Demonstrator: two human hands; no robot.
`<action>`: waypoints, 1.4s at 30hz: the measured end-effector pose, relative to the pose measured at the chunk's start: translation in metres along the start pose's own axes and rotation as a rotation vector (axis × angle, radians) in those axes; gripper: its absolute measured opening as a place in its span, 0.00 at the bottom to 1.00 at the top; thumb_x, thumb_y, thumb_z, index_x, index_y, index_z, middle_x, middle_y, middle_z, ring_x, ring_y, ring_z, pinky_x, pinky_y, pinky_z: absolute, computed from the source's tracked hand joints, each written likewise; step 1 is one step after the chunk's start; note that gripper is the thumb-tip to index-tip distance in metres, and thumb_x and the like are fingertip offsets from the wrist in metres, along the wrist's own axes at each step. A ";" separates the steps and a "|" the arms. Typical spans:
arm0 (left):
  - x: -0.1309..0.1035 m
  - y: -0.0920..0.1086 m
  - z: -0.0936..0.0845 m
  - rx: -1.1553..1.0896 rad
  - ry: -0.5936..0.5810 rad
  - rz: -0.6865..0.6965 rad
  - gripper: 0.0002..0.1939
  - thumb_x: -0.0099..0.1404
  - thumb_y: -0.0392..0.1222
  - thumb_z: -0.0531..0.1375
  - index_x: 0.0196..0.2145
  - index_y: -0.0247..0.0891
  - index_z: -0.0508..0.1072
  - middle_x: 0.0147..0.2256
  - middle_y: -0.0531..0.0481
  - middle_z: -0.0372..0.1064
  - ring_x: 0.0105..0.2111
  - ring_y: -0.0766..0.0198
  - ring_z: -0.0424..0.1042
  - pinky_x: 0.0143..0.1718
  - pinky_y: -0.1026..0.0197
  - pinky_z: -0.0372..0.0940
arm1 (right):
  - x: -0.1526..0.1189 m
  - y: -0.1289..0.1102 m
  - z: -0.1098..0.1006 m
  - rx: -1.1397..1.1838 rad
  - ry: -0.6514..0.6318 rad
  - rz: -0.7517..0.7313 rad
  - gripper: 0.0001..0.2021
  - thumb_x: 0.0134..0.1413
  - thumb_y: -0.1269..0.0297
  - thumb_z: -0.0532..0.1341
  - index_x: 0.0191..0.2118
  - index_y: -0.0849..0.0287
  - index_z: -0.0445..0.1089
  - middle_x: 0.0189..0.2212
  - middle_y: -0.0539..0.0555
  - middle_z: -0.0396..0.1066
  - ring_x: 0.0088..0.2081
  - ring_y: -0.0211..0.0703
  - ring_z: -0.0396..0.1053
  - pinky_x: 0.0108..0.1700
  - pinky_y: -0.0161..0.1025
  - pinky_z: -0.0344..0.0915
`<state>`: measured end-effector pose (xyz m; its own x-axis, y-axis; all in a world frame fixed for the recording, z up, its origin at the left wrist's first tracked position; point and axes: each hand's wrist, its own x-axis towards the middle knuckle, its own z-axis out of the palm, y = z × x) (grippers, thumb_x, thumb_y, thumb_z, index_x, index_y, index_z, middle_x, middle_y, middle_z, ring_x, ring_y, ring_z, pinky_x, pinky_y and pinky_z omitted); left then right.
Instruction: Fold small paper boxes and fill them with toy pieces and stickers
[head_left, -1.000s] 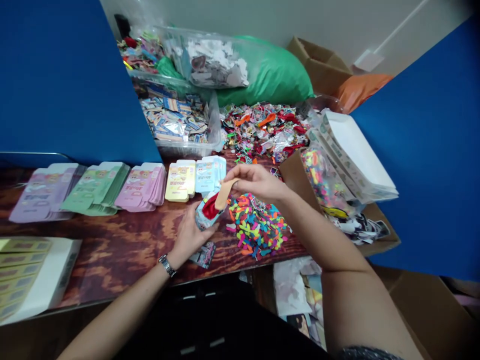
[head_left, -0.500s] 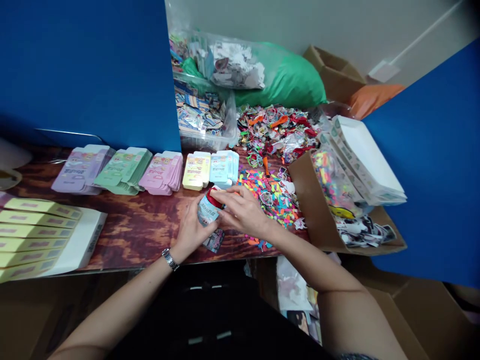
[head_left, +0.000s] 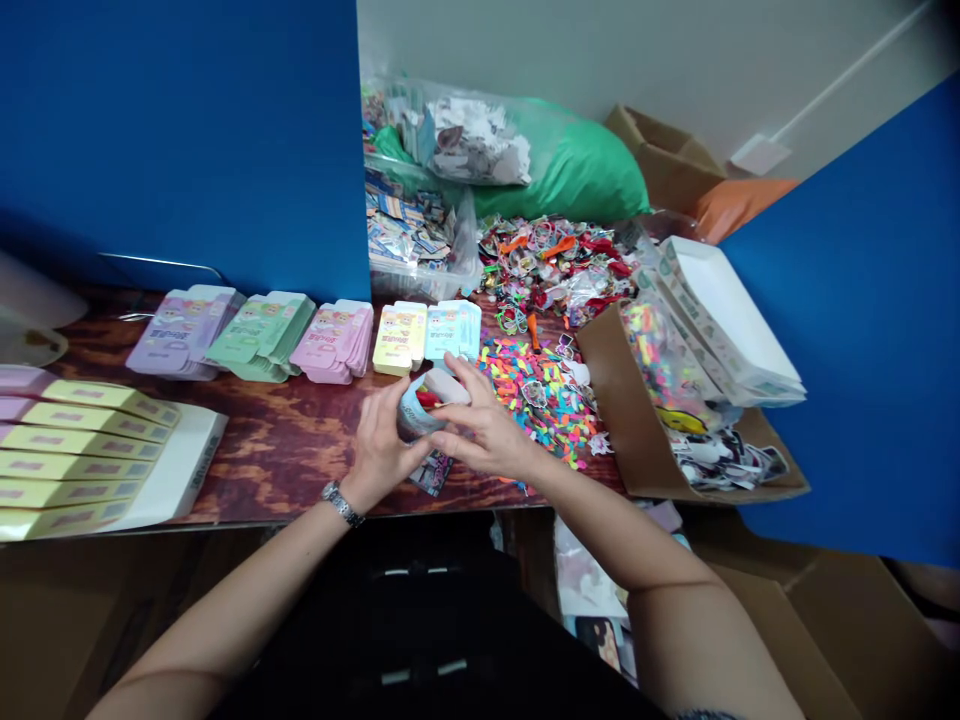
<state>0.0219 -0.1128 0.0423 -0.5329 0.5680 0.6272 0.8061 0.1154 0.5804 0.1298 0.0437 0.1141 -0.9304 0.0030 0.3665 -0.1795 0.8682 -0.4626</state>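
A small light-blue cardboard box (head_left: 414, 412) is gripped from its left side by my left hand (head_left: 380, 437), which has a metal watch on the wrist. Its top is open, and something red (head_left: 427, 398) shows inside. On the box's right side, the fingers of my right hand (head_left: 486, 425) pinch the rim or flap. Below the hands, a dark printed packet (head_left: 432, 474) lies on the table, partly covered. Behind them stand stacks of flat yellow boxes (head_left: 400, 338) and light-blue boxes (head_left: 454, 332).
Pink, green and purple box stacks (head_left: 180, 332) line the back left. Finished-looking yellow boxes fill a white tray (head_left: 191, 465). Colourful small pieces (head_left: 551, 400) and mixed trinkets (head_left: 555, 265) are heaped right. A cardboard box (head_left: 637, 420) holds bagged items. Blue partitions (head_left: 180, 150) flank the table.
The red item has gone down into the light-blue box. My right hand has moved from above the opening to the box's right edge, and the box's open top now faces me more.
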 end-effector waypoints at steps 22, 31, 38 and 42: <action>-0.003 0.000 -0.010 -0.057 -0.252 0.048 0.39 0.66 0.50 0.60 0.68 0.42 0.46 0.56 0.37 0.59 0.54 0.50 0.63 0.54 0.50 0.63 | -0.003 0.006 -0.015 0.004 -0.197 -0.064 0.19 0.64 0.53 0.58 0.54 0.58 0.70 0.62 0.61 0.55 0.63 0.48 0.56 0.62 0.48 0.62; -0.005 0.003 -0.009 -0.126 -0.171 0.071 0.34 0.64 0.44 0.64 0.62 0.39 0.52 0.52 0.40 0.63 0.51 0.56 0.67 0.52 0.54 0.65 | -0.011 -0.006 0.008 0.004 0.157 0.099 0.19 0.67 0.66 0.54 0.61 0.58 0.64 0.53 0.55 0.68 0.51 0.37 0.70 0.54 0.35 0.69; -0.008 0.006 -0.013 -0.020 -0.225 -0.065 0.45 0.65 0.48 0.61 0.69 0.36 0.40 0.56 0.35 0.61 0.54 0.52 0.66 0.53 0.53 0.65 | -0.003 -0.020 0.011 0.217 0.218 0.120 0.11 0.66 0.67 0.56 0.48 0.58 0.73 0.45 0.52 0.73 0.47 0.35 0.72 0.52 0.34 0.71; -0.009 0.010 -0.015 0.060 -0.266 -0.109 0.46 0.66 0.51 0.59 0.70 0.37 0.36 0.53 0.36 0.63 0.50 0.51 0.68 0.47 0.54 0.68 | 0.002 -0.021 0.007 0.242 0.186 0.233 0.08 0.62 0.68 0.59 0.44 0.61 0.74 0.41 0.53 0.74 0.43 0.35 0.73 0.45 0.31 0.71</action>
<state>0.0309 -0.1284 0.0505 -0.5374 0.7426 0.3996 0.7656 0.2310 0.6004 0.1294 0.0213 0.1188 -0.8854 0.2957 0.3585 -0.0607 0.6912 -0.7201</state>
